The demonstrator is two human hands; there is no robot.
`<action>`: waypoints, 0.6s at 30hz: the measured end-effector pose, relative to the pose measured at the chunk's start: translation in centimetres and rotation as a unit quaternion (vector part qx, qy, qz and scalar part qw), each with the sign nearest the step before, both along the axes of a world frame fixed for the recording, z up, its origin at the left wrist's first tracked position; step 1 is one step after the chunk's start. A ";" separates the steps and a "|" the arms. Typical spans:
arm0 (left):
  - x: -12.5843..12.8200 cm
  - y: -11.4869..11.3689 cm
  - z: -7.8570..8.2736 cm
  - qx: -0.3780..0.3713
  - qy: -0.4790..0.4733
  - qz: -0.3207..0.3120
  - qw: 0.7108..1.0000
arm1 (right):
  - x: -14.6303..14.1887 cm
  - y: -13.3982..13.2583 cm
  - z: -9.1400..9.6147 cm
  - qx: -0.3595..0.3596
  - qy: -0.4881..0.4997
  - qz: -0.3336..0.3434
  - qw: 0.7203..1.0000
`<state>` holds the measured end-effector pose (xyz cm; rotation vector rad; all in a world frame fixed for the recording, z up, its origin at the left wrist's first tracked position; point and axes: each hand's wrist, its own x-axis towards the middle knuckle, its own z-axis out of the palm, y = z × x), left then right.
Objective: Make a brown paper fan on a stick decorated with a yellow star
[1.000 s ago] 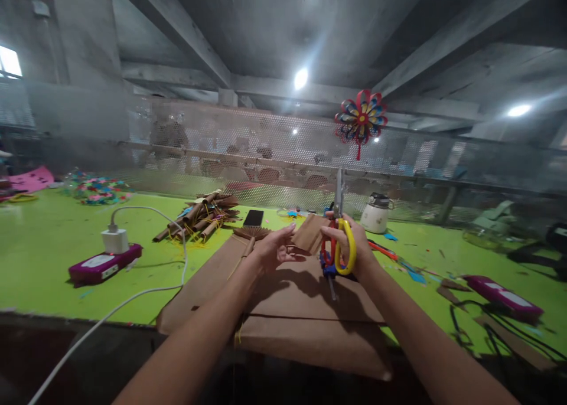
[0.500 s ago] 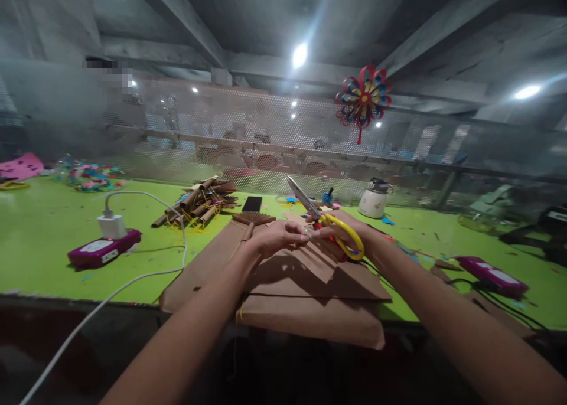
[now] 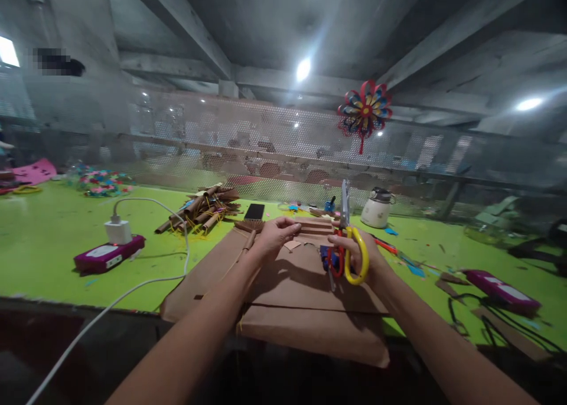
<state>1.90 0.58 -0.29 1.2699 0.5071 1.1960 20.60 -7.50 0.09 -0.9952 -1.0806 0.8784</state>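
My left hand [image 3: 278, 237] is pinched closed at the left end of a strip of pleated brown paper [image 3: 315, 225]. The fingers of my right hand [image 3: 365, 250] are wrapped round scissors [image 3: 355, 256] with yellow and red handles. Their blades point up and away, and my right thumb lies near the pleated paper's right end. Below the pleats, a small brown scrap [image 3: 292, 246] rests on a large brown paper sheet [image 3: 310, 331]. Close under the scissors is a dark blue object [image 3: 328, 260], partly hidden. A small brown paper fan [image 3: 249, 225] with a rolled handle lies beside my left wrist.
A pile of brown paper rolls [image 3: 206, 207] with yellow string and a phone [image 3: 254, 212] lie behind. A white bottle [image 3: 375, 209] stands at back right. Purple power strips [image 3: 110, 254] flank the sheet. A white cable [image 3: 146, 279] crosses the green table's [image 3: 39, 245] front edge.
The scissors have turned from slanting left to pointing nearly straight up. My hands have moved apart, and the brown paper that hung below them now shows as pleats between them.
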 end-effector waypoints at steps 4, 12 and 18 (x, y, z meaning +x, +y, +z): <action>0.0 -0.5 0.1 -0.019 0.011 -0.067 0.997 | 0.2 0.4 0.0 0.026 -0.017 -0.015 0.999; -0.5 -1.3 0.9 -0.025 0.090 -0.178 0.980 | 1.3 -0.8 1.8 0.018 -0.165 0.012 0.986; -0.2 -1.2 0.3 -0.007 0.155 -0.213 0.965 | 0.8 -0.7 2.2 0.023 -0.244 0.035 0.969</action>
